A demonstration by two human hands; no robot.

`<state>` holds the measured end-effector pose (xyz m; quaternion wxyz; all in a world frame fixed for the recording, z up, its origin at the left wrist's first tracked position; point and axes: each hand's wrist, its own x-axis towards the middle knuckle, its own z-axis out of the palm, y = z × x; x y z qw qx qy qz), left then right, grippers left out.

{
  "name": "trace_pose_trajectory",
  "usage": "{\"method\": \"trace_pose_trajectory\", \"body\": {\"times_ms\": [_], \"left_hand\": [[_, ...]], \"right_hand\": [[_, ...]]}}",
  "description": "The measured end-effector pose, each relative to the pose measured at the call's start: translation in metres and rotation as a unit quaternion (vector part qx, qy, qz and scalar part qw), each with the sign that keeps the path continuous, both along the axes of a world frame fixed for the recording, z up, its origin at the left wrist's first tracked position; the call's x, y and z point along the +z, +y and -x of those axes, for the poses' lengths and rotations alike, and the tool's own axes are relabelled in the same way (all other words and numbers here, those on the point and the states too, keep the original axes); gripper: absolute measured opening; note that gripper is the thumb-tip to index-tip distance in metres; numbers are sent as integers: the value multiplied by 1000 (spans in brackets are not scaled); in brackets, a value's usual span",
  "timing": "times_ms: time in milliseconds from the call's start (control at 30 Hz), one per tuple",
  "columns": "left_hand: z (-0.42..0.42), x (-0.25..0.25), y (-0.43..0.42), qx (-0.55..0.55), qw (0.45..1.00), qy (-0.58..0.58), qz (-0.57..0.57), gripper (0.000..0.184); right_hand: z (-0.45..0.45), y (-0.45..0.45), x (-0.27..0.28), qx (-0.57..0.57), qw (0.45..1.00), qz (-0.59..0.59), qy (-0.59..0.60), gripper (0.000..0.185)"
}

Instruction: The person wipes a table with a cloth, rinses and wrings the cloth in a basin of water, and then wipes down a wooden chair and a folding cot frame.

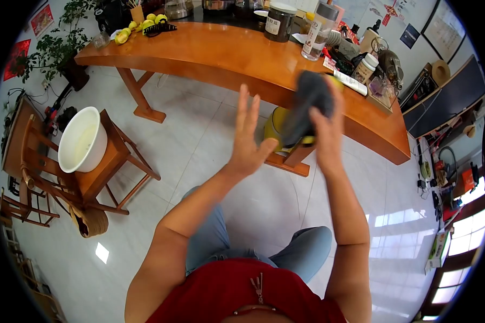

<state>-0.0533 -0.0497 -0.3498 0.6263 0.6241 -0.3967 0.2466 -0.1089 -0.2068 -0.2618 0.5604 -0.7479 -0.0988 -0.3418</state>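
Observation:
My right hand (pixel 327 126) grips a dark grey, elongated bundle (pixel 307 105) that looks like a folded cloth, though blur hides its exact kind. It is raised in front of the near edge of the wooden table (pixel 226 51). To its left, my left hand (pixel 249 140) is in the air with fingers stretched out and nothing in it. Behind the bundle, a yellow bin (pixel 274 126) stands on the floor, partly covered by it.
At left, a white basin (pixel 83 140) sits on a wooden chair (pixel 99 185). The tabletop holds yellow-green fruit (pixel 122 36), a dark lidded jar (pixel 279 24), a clear bottle (pixel 317 35) and clutter at its right end. A woven basket (pixel 90 222) is beside the chair.

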Motion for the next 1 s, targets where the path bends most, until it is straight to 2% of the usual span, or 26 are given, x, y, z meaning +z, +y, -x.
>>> {"method": "trace_pose_trajectory", "body": {"times_ms": [33, 67, 133, 167, 200, 267, 300, 333, 367, 400, 467, 500, 567, 633, 700, 733, 867, 933, 1000], "left_hand": [[7, 21, -12, -49, 994, 18, 97, 74], [8, 30, -9, -64, 987, 69, 128, 69], [9, 50, 2, -96, 963, 170, 186, 60], [13, 71, 7, -75, 932, 251, 252, 45], [6, 74, 13, -92, 909, 275, 301, 38], [-9, 77, 27, -74, 902, 288, 312, 36], [-18, 75, 32, 26, 952, 189, 237, 37], [-30, 69, 35, 126, 976, 84, 158, 37], [-43, 60, 34, 224, 971, -24, 76, 38], [-58, 47, 29, 235, 968, -77, 36, 44], [-73, 38, 11, 273, 931, -170, -170, 57], [-83, 29, -3, 257, 922, -184, -222, 63], [-107, 20, -3, 246, 917, -235, -209, 64], [-132, 17, 9, 243, 903, -290, -201, 64], [-148, 22, 38, 263, 895, -288, -218, 69], [-164, 21, 56, 293, 882, -307, -205, 57], [-211, 26, 143, 378, 895, -184, -150, 43], [-234, 28, 176, 496, 821, -171, -226, 41], [-243, 29, 180, 546, 793, -153, -225, 39]], "right_hand": [[-7, 21, -1, 67, 997, 46, -10, 60], [-13, 35, -1, 133, 987, 91, -19, 63], [-19, 45, 17, 247, 962, 99, 63, 70], [-28, 36, 14, 227, 964, 126, 62, 62], [-26, 26, 22, 180, 958, 217, 54, 58], [-17, 3, 42, 78, 915, 394, 41, 50], [-15, -6, 39, -11, 929, 369, 18, 37], [-15, -24, 37, -62, 920, 385, 28, 35], [-18, -44, 27, -151, 901, 406, 5, 34], [-26, -66, 13, -255, 840, 479, -15, 35], [-41, -102, -13, -363, 736, 570, -40, 36], [-42, -104, -20, -340, 759, 554, -31, 37], [-46, -110, -24, -297, 799, 523, -19, 39], [-46, -118, -33, -325, 763, 554, -71, 41], [-41, -118, -35, -342, 730, 580, -117, 42], [-41, -118, -37, -348, 726, 580, -121, 42], [-45, -119, -41, -371, 714, 577, -140, 44], [-46, -119, -43, -372, 718, 571, -143, 44], [-47, -118, -46, -384, 723, 557, -139, 43]]}}
